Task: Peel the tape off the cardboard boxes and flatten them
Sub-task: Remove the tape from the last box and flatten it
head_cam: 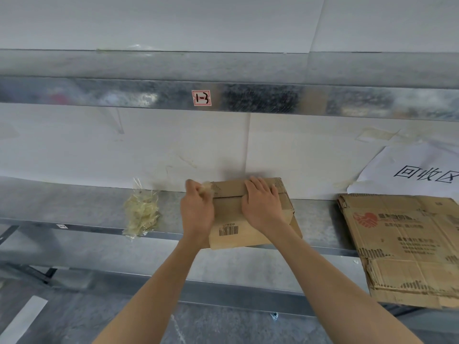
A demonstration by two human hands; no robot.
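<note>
While the right hand [263, 207] presses the box [228, 212], the left hand [197, 214] pinches tape [207, 188].
The box lies on the shelf [74, 202]. Right fingers lie straight, slightly spread, on its top; left fingers curl around the clear tape at its far left corner. Left of the box is a wad of tape [141, 214], right of it flat cardboard [402, 244].

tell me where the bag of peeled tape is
Head view: the bag of peeled tape lies on the metal shelf, left of the left hand.

The metal shelf [74, 207] carries a cardboard box [228, 211], a flattened cardboard sheet [402, 244] and what looks like wadded tape [141, 214].
</note>
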